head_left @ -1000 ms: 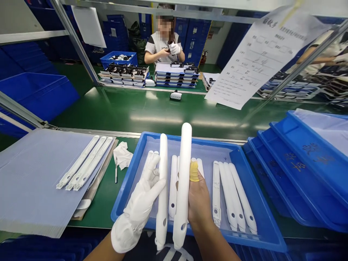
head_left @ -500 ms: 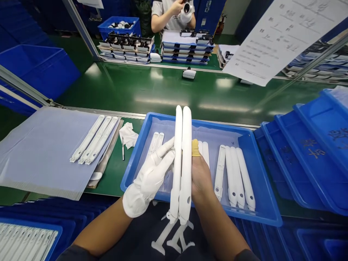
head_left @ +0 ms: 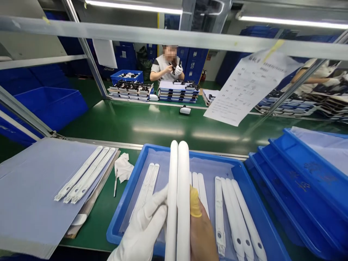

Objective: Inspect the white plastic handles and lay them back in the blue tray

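Holding: left hand (head_left: 146, 228), white-gloved, and right hand (head_left: 202, 235), bare with a yellow fingertip cover, close their fingers on two long white pieces (head_left: 178, 195), pressed side by side and upright at lower centre.
Blue tray (head_left: 239, 174): beneath the hands; seven loose white parts (head_left: 233, 214) lie in it, two left, two middle, three right.
Grey sheet (head_left: 32, 188), left: three flat white strips (head_left: 84, 174).
Nested trays (head_left: 299, 181), right: at least three.

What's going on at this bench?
A person holds two long white pieces side by side over a blue tray: gloved left hand on the left piece, bare right hand, yellow finger cot, on the right piece. More pieces lie in the tray, three on the grey sheet beside it. Across the green belt another person works.
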A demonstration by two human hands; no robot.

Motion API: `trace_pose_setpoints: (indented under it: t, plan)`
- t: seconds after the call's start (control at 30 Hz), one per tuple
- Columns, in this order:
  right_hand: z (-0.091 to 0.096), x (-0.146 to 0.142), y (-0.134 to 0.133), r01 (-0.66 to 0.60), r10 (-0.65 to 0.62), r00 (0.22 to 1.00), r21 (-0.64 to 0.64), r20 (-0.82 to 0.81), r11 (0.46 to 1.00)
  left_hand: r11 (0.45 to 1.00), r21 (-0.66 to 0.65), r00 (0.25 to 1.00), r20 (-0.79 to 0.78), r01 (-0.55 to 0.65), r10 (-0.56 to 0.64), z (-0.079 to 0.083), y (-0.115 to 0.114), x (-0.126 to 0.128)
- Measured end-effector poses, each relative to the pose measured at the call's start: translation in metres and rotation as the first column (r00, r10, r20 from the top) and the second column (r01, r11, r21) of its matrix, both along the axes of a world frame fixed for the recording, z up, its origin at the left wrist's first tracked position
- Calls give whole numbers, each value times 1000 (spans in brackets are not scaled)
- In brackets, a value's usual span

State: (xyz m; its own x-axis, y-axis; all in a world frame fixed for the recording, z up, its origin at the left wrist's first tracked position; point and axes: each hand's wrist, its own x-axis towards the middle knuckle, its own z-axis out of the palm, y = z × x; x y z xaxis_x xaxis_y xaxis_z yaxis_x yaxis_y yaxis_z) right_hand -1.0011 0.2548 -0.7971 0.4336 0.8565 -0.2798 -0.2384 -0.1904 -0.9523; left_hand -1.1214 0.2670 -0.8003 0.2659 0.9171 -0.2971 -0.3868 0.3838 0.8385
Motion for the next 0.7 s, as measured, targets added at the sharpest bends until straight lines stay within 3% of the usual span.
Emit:
trace_pose_setpoints:
  t: [0.1, 0.2, 0.4, 0.57, 0.7]
  plan:
    - [-4, 2, -7, 99, -102, 995, -141, -20, 985, 1000, 11, 999, 49, -6, 5, 3, -6, 3]
    - [-5, 4, -10, 106, -113, 993, -184, -29, 977, 999, 50, 990, 138, 21, -27, 2, -9, 4]
    - [-6, 2, -4, 45, -53, 995, -98, -90, 994, 999, 12, 979, 202, 36, -37, -10, -2, 8]
    - [-1, -1, 7, 30, -26, 986, 22, -162, 999, 991, -100, 940, 319, -93, 120, -18, 10, 4]
    - [-3, 4, 12, 23, -11, 987, 70, -162, 997, 978, -203, 925, 362, -41, 114, -22, 12, -3]
